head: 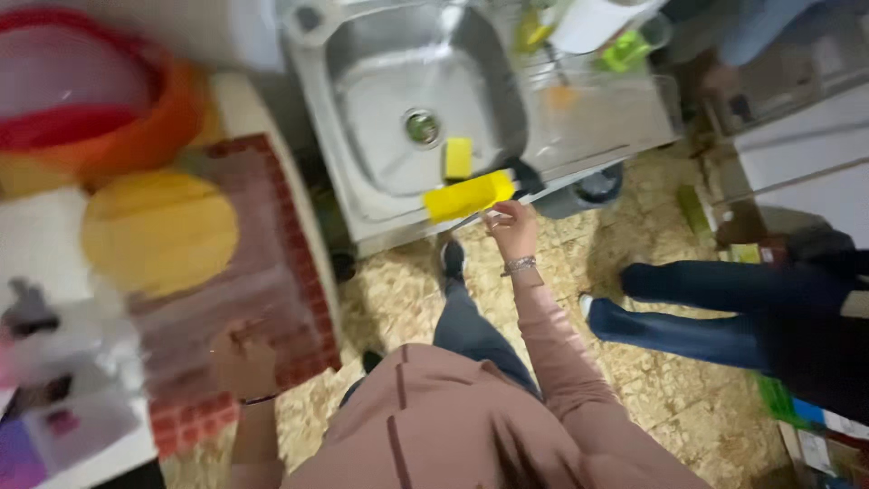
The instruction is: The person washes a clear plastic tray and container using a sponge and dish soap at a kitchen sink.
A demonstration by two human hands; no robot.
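Note:
My right hand reaches out to the front rim of a steel sink. Its fingers are closed around the thin handle of a yellow flat-headed tool with a black end, which lies across that rim. A yellow sponge lies in the basin near the drain. My left hand rests on a brick-patterned red counter top at the lower left. It is blurred, so its fingers are unclear. Both arms wear pink sleeves, and there is a bracelet on the right wrist.
A round yellow board lies on the counter, with red and orange basins behind it. Dishes and green items sit on the drainboard. Another person in blue jeans stands at the right. The floor is speckled tile.

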